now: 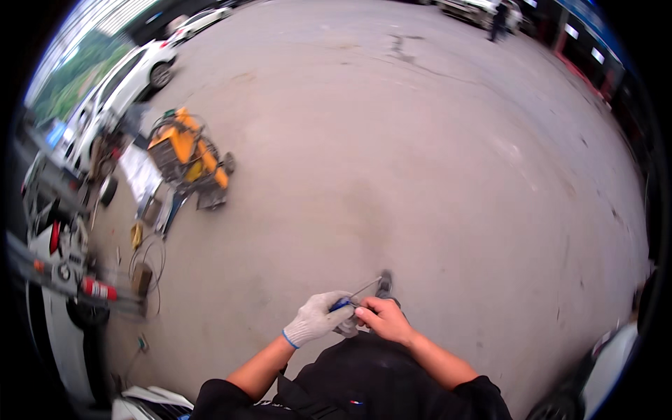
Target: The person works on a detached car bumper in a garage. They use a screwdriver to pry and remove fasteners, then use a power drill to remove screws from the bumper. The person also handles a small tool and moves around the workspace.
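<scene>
My left hand (pixel 318 319), in a white knit glove with a blue cuff edge, is closed around a screwdriver (pixel 341 304). Its blue handle shows between the gloved fingers, and a thin metal shaft points forward and to the right. Right beside it, my bare right hand (pixel 385 320) is pinched close to the handle. What its fingertips grip is too small to make out. Both hands are held in front of my dark shirt, above the floor. One dark shoe (pixel 385 280) shows beyond them.
A yellow wheeled machine (pixel 192 150) with cables stands ahead on the left. Beyond it is a white car (pixel 129 80). A red cylinder (pixel 98 288) is at the left, near a cable on the concrete floor (pixel 392 175). Another vehicle (pixel 612 367) is at lower right. A person (pixel 498 22) stands far off.
</scene>
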A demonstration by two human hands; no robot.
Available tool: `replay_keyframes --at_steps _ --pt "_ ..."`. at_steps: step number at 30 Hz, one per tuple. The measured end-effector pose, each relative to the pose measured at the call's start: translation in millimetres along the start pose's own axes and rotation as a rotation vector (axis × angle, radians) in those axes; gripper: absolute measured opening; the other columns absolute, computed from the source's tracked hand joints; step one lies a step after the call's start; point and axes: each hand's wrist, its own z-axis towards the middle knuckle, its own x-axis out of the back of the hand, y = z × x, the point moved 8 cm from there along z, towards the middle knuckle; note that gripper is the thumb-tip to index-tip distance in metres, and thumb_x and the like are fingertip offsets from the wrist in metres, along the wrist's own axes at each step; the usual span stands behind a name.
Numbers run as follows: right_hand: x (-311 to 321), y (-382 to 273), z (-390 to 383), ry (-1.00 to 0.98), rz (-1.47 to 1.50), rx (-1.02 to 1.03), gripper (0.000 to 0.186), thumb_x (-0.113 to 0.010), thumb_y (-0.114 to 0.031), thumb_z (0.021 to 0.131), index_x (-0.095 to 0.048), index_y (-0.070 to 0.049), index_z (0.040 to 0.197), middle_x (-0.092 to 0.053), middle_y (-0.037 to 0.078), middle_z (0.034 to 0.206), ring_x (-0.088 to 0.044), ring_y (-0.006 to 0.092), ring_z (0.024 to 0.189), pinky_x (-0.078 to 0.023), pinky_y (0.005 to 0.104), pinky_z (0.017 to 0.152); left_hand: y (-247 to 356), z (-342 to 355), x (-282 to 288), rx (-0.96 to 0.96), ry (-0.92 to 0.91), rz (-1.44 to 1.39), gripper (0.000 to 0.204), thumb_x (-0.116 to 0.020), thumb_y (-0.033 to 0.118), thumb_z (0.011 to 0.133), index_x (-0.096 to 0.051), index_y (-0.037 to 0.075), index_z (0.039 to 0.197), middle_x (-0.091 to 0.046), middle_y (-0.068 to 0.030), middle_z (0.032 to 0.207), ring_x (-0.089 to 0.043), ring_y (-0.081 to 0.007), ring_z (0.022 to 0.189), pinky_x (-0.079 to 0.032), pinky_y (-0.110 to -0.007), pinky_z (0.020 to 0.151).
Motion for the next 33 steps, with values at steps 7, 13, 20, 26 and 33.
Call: replay_keyframes --at_steps 7,13,20,26,33 --pt "42 -14 247 -0.381 0.012 -0.021 0.032 -0.056 -0.028 0.1 -0.063 -0.001 0.085 -0.065 0.001 0.071 -0.057 0.0069 0.064 -0.049 0.0254 0.06 2 156 132 0.063 0.243 -0.13 0.028 -0.062 0.02 0.093 -0.065 0.0 0.113 -0.07 -0.0085 0.091 -0.065 -0.0125 0.084 -0.053 -0.029 0.077" --pt "53 -106 450 -0.662 -0.219 0.116 0.032 -0.06 -0.032 0.097 -0.064 -0.002 0.086 -0.065 0.004 0.069 -0.057 0.0098 0.063 -0.047 0.029 0.059 18 247 265 0.026 0.632 -0.371 0.026 -0.061 0.018 0.093 -0.065 0.0 0.112 -0.069 -0.0065 0.093 -0.063 -0.0131 0.088 -0.051 -0.029 0.081" --pt "91 -34 752 -0.518 -0.44 0.059 0.034 -0.061 -0.032 0.095 -0.064 0.0 0.084 -0.066 0.006 0.07 -0.062 0.013 0.065 -0.05 0.0309 0.061 -42 373 426 0.001 0.94 -0.779 0.023 -0.061 0.017 0.092 -0.065 -0.002 0.105 -0.067 -0.0058 0.089 -0.062 -0.0116 0.081 -0.05 -0.027 0.075" --pt "224 160 945 -0.129 -1.016 -0.572 0.038 -0.061 -0.035 0.094 -0.064 0.0 0.082 -0.066 0.009 0.068 -0.063 0.0158 0.063 -0.05 0.0331 0.06 -22 504 636 0.099 0.896 -0.796 0.023 -0.06 0.021 0.094 -0.063 -0.001 0.098 -0.064 -0.0042 0.084 -0.061 -0.0111 0.078 -0.051 -0.027 0.072" --pt "252 215 1073 -0.206 -0.869 -0.71 0.038 -0.06 -0.035 0.093 -0.064 0.001 0.08 -0.066 0.01 0.067 -0.063 0.0173 0.062 -0.05 0.0343 0.059 -10 619 871 0.099 0.93 -0.397 0.027 -0.058 0.027 0.093 -0.063 0.001 0.099 -0.065 -0.0037 0.083 -0.066 -0.0119 0.076 -0.053 -0.028 0.071"
